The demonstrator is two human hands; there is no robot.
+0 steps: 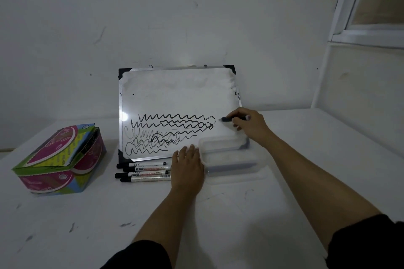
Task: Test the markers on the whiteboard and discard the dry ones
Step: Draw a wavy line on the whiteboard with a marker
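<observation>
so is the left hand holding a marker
No, the left hand lies flat and open on the table beside the four markers; the right hand holds one.

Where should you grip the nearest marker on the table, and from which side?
Grip the nearest marker at mid-barrel, pinching from above. It lies flat, black cap pointing left, close against the next marker behind, so the top and near side are free.

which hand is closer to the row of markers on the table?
Left. The left hand lies flat on the table at the right ends of the markers. The right hand is up at the whiteboard, holding another marker.
</observation>
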